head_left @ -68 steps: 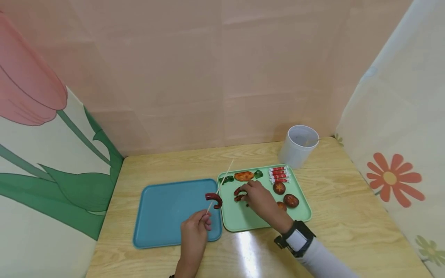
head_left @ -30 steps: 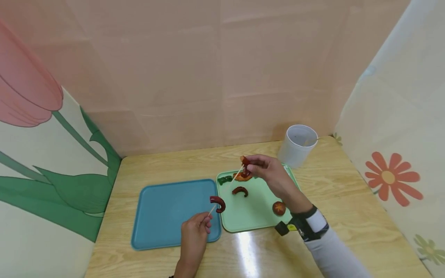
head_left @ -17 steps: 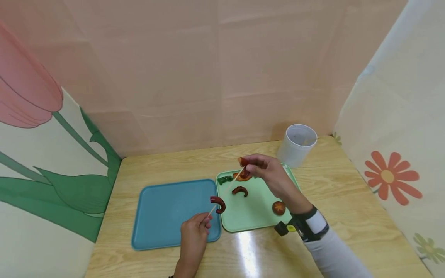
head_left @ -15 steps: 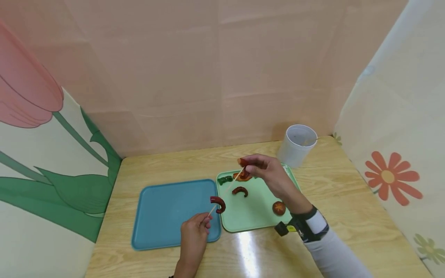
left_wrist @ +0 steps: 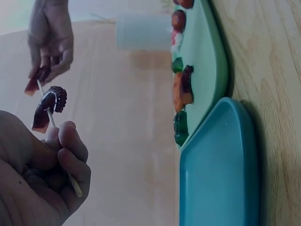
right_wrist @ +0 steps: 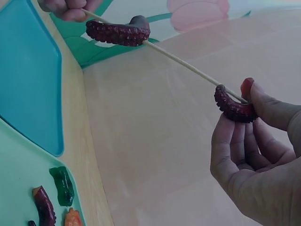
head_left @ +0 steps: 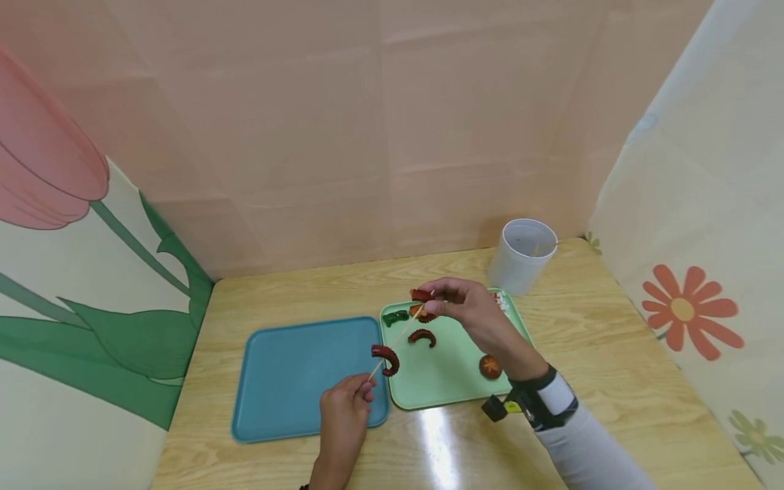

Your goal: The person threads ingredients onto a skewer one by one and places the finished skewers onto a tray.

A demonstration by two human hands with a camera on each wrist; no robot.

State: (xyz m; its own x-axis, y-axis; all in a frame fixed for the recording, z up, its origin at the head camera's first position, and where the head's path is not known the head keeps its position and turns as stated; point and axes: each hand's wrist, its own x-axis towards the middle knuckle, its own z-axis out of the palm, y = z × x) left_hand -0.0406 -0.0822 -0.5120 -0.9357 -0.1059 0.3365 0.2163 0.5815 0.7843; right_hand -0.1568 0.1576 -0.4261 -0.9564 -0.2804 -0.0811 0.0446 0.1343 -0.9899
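Observation:
My left hand (head_left: 344,416) pinches the lower end of a thin wooden skewer (head_left: 401,332), which slants up to the right. A dark red, curled octopus tentacle (head_left: 386,358) is threaded on it just above those fingers. At the skewer's upper end my right hand (head_left: 478,316) pinches a second tentacle (right_wrist: 233,107) between thumb and fingers. In the right wrist view the skewer meets this second piece; how far it goes through is partly hidden by the thumb. Below, another tentacle (head_left: 422,337) lies on the green tray (head_left: 441,384).
On the green tray also lie green pieces (head_left: 395,317), an orange piece (right_wrist: 73,217), a round brown mushroom-like piece (head_left: 490,367) and red-and-white sticks (head_left: 499,299), partly covered by my right arm. A blue tray (head_left: 306,374) sits left, a white bucket (head_left: 522,257) at the back right.
My right hand has lifted a tentacle off the green tray and brought it to the skewer's upper end. Over the last half second it has lowered slightly, and the skewer tip now shows beyond the piece.

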